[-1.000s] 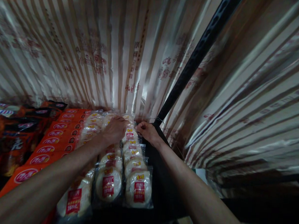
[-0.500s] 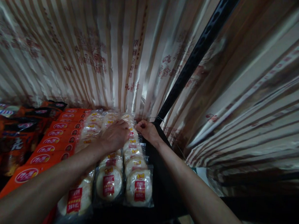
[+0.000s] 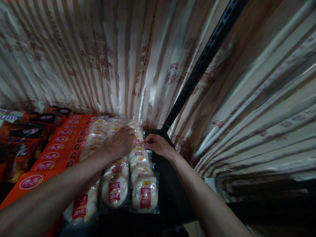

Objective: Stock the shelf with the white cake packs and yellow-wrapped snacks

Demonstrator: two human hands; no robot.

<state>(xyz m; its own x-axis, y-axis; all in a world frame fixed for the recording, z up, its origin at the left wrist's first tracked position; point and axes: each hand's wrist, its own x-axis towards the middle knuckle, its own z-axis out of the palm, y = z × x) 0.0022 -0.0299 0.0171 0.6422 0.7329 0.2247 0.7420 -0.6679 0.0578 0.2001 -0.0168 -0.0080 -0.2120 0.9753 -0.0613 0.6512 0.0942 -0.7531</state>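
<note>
Clear packets of round, pale rice crackers stand in overlapping rows on a black shelf [image 3: 168,188]. My left hand [image 3: 122,141] reaches over the middle row, its fingers closed on a rice cracker packet [image 3: 138,139] in the rightmost row. From the other side, my right hand [image 3: 159,145] pinches that packet's right edge between thumb and forefinger. The fingertips of my left hand are partly hidden. Closer to me, the front packet [image 3: 145,196] of the right row leans back, its red label facing me. Beside it is the front packet [image 3: 114,191] of the middle row.
Orange snack packs [image 3: 53,156] run in a row to the left, with dark-and-orange bags [image 3: 19,144] beyond. Pleated, printed sheeting [image 3: 118,61] hangs behind and to the right. A black perforated post [image 3: 201,68] slants up from the shelf's back corner.
My right hand has moved slightly down, its fingers now closer to the packet edge. My left hand stays nearly in place. The view has shifted a little.
</note>
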